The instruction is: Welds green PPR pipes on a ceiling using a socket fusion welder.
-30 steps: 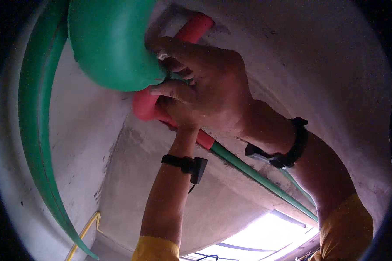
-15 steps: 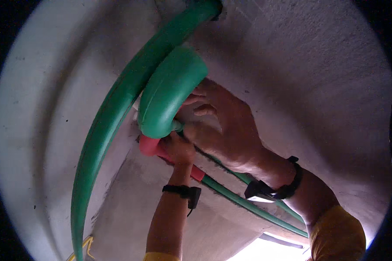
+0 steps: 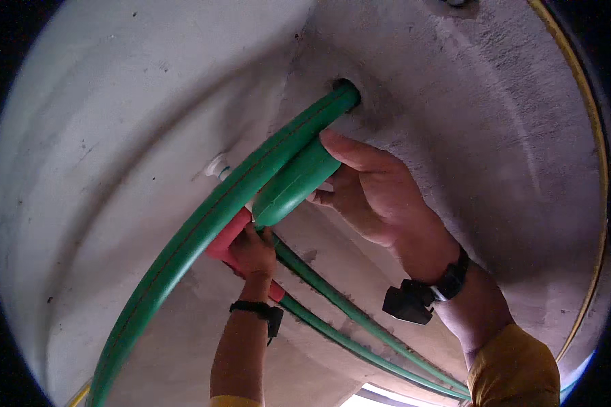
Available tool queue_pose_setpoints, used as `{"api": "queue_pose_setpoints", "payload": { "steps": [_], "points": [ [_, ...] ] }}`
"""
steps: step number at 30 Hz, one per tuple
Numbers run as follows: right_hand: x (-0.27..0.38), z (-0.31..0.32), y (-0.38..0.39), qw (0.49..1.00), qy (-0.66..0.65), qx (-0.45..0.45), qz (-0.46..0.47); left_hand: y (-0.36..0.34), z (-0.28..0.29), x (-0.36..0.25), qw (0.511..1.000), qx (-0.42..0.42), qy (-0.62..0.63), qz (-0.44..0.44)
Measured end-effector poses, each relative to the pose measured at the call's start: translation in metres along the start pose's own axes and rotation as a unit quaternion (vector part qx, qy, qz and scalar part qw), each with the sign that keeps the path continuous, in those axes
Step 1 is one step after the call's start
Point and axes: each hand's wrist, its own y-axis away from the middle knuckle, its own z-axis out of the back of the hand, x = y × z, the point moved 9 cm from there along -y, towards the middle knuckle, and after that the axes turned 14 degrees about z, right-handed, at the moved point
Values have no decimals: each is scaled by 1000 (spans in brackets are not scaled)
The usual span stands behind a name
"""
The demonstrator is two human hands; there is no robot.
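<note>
A short, thick green tube (image 3: 295,186), like foam pipe insulation, slants upward just beside a long green tube (image 3: 176,247). My right hand (image 3: 383,193) grips its upper end, the thumb on top and the fingers curled beneath. At its lower end, my left hand (image 3: 254,254) is closed around a bent red sleeve (image 3: 227,237), fingertips close to where red and green meet. That joint is partly hidden by my fingers and the long tube. Black straps with small dark boxes sit on both my wrists.
The long tube comes out of a round hole (image 3: 348,88) in rough plaster and curves down to the lower left. Two thinner green pipes (image 3: 360,308) run to the lower right. A white fitting (image 3: 217,166) protrudes from the wall. A yellow hose (image 3: 594,136) hangs at the far right.
The short green tube was arched over and is now straighter, lying along the long tube. My right hand has moved onto its upper end. The view has shifted, showing the hole more fully.
</note>
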Motion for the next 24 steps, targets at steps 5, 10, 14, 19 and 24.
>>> {"api": "queue_pose_setpoints", "payload": {
  "steps": [5, 10, 14, 19, 24],
  "points": [
    [-3, 4, -1, 999, -20, -38, -26, 0, 6, -4, 1000, -21, -13, -13],
    [2, 6, 0, 1000, -23, -19, 2, 4, 24, -18, 993, -85, 25, -72],
    [3, 12, 0, 999, 15, -36, -16, 0, 15, -2, 996, -48, 73, -32],
    [7, 11, 5, 998, 33, -53, -16, 2, 15, -10, 998, -39, 39, -42],
    [6, 11, 8, 999, 23, -15, -36, -4, 15, -11, 997, -32, 59, -44]
  ]
}}
